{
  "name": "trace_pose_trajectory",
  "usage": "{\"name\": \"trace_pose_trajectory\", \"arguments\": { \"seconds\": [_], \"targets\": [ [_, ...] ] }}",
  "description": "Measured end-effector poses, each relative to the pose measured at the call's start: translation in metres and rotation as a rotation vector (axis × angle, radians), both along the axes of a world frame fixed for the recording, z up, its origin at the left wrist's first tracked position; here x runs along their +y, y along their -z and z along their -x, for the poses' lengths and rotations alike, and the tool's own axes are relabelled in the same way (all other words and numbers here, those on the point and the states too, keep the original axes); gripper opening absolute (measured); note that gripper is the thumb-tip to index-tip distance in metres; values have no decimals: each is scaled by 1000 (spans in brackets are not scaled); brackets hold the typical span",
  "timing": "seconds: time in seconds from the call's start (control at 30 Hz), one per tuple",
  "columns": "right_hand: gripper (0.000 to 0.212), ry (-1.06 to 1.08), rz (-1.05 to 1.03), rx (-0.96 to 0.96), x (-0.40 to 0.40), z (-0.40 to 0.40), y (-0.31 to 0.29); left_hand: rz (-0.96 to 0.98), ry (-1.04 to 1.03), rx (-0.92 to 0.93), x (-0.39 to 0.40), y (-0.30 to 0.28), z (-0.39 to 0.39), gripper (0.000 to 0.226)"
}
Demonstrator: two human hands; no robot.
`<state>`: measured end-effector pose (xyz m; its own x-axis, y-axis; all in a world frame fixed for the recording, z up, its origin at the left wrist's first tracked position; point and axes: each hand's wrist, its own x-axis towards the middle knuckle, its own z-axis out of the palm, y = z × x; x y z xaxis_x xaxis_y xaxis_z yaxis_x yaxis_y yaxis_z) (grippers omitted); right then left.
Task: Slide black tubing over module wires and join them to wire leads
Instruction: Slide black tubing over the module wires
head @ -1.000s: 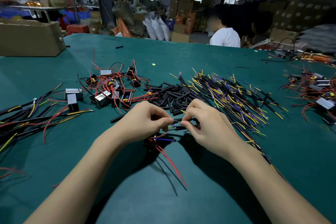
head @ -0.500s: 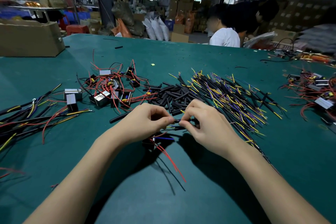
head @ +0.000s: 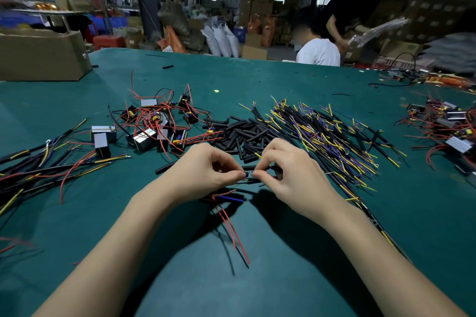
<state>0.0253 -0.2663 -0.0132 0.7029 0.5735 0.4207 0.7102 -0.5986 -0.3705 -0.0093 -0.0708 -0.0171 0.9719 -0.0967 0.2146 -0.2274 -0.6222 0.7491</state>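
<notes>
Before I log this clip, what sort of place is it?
Most likely a small electronics assembly workshop inside a warehouse. A big green work table holds piles of black tubing pieces, wire leads and small modules with red wires; stacked cardboard boxes fill the background.

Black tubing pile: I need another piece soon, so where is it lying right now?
In the head view the black tubing pile lies centre table, just beyond both hands, between the red-wired modules on its left and the wire leads on its right.
</notes>
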Motion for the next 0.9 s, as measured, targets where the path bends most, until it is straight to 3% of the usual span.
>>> {"name": "trace_pose_trajectory", "arguments": {
  "seconds": [0.5, 0.73, 0.9],
  "targets": [
    [10, -5, 104, -107, -1, -4, 4, 32, 2, -86, -14, 3, 1, 5],
    [6, -122, -30, 27, -5, -11, 2, 47, 3, -60, -11, 3, 1, 17],
    [7, -119, -110, 11, -4, -12, 4, 98, -2, -52, -9, 4, 0, 15]
  ]
}}
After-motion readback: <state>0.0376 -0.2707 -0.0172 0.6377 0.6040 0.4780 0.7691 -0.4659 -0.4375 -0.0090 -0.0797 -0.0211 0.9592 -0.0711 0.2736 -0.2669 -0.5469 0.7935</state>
